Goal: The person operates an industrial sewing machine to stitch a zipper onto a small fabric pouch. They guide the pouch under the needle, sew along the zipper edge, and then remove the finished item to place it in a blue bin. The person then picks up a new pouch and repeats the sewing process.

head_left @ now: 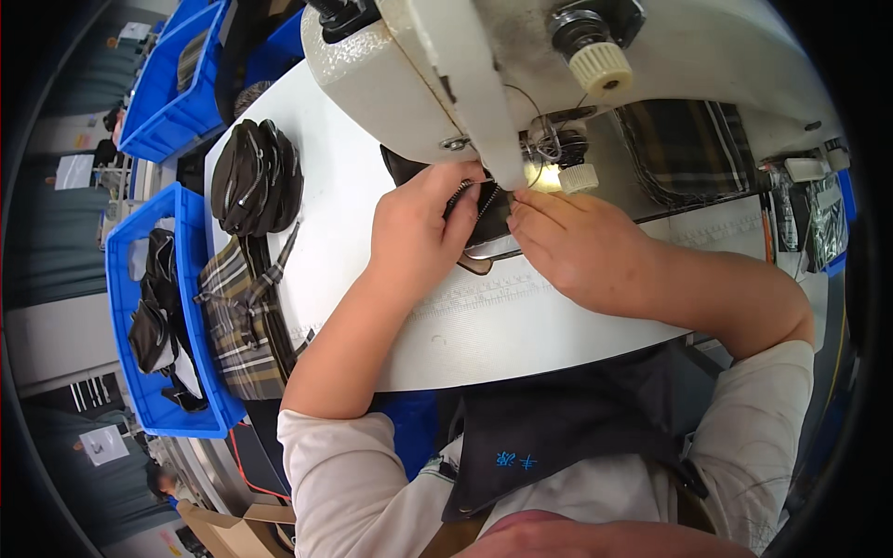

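Note:
A dark fabric piece (490,221) with a toothed zipper edge lies under the sewing machine head (409,88), by the lit needle area. From the left, my left hand (416,223) pinches the zipper edge between thumb and fingers. On the other side my right hand (588,249) has its fingers bunched together at the fabric, close to the presser foot. The fingertips partly hide what they press on, and the machine head covers the needle. Beneath the hands a beige-edged corner of the piece shows.
Dark zippered pouches (256,177) are stacked on the white table (339,223), with plaid fabric (246,316) hanging over its left edge. Blue bins (191,307) stand further left. Plaid panels (688,149) lie behind my right hand; small packets (823,219) sit at far right.

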